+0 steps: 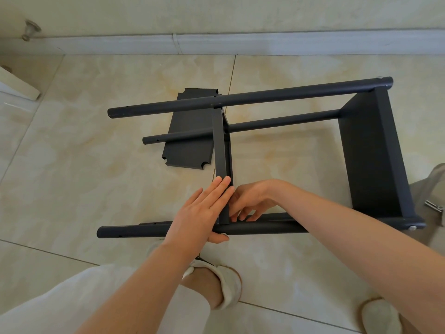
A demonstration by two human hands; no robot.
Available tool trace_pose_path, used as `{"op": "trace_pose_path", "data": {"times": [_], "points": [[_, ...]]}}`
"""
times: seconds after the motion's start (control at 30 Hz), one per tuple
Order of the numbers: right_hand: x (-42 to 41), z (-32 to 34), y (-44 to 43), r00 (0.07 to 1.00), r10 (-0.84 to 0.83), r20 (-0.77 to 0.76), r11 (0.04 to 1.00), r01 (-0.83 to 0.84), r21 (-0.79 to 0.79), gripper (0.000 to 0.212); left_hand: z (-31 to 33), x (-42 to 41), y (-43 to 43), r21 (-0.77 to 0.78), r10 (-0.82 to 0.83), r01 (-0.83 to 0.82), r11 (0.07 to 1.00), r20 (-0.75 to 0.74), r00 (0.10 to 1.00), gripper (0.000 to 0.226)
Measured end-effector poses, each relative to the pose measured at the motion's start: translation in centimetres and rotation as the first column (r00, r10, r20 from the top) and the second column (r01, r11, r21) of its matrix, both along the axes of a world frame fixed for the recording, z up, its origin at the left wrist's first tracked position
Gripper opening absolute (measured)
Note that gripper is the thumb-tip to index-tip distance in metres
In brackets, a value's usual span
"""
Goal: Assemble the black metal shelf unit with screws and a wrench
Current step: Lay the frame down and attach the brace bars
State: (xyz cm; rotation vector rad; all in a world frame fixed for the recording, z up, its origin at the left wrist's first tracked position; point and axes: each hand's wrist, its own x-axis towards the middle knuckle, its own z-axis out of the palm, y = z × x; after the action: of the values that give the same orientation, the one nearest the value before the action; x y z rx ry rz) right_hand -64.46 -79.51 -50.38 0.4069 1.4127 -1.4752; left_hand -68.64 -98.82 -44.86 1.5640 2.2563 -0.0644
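Straight left hand [204,208] fingers brace the middle shelf [220,145] so curled right hand [250,201] fingers, contents unseen, can fasten the post [134,231] just beneath.

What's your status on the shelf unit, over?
Left hand flat against middle shelf. Right hand curled at its joint with near pole, grip unclear. Spare panel lies loose beyond.

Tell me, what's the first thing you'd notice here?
A big black shelf frame lies on its side on the tiled floor, filling the middle. Near the bottom, the left hand presses flat against a shelf board while the right hand curls its fingers at the corner where board meets pole. Another loose black board lies flat on the floor behind.
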Motion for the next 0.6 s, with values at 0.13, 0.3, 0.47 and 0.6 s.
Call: {"op": "trace_pose_path", "data": {"times": [0.13, 0.3, 0.47, 0.6], "points": [[0.2, -0.1, -0.4, 1.000, 0.003, 0.010, 1.000, -0.003, -0.010, 0.014, 0.0, 0.1, 0.0, -0.001, 0.002, -0.002, 1.000, -0.010, 1.000, 0.112], [0.9, -0.7, -0.6, 0.996, -0.081, 0.034, 0.987, 0.085, -0.139, 0.031, 0.1, 0.1, 0.0, -0.003, 0.002, -0.002, 1.000, -0.007, 1.000, 0.112], [1.0, -0.9, -0.2, 0.992, -0.115, 0.048, 0.978, 0.122, -0.170, 0.028, 0.0, 0.1, -0.1, 0.001, 0.002, -0.002, 1.000, -0.006, 1.000, 0.112], [1.1, -0.7, 0.4, 0.994, -0.095, 0.048, 0.982, 0.102, -0.162, 0.012, 0.1, 0.1, 0.0, 0.013, 0.005, -0.005, 1.000, -0.003, 1.000, 0.112]]}}
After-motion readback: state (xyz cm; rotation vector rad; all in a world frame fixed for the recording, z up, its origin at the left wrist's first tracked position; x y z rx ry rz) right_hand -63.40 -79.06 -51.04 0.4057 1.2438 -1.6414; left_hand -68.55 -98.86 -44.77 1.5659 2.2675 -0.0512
